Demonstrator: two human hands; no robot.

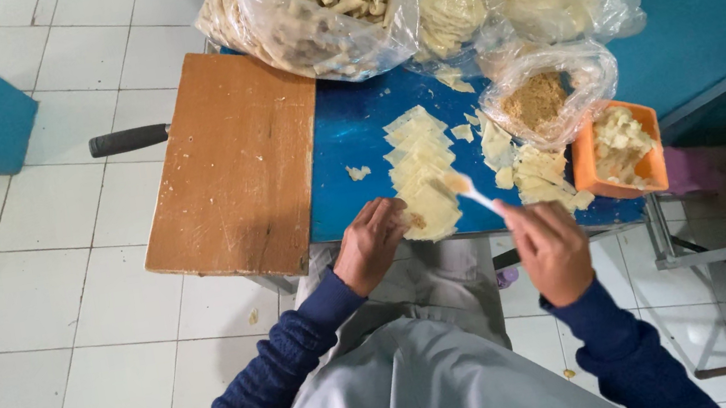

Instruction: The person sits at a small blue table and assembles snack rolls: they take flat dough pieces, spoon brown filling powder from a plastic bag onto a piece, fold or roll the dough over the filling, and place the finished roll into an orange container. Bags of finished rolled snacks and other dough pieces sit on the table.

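A wooden board [231,167] lies beside a bag of rolled pastries [317,7].

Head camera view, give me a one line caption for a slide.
Left hand steadies a row of dough squares while right hand holds a white spoon above them.

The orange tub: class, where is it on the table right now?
In the head view, the orange tub sits at the blue table's right edge, just right of the wrappers and below a bag of brown filling.
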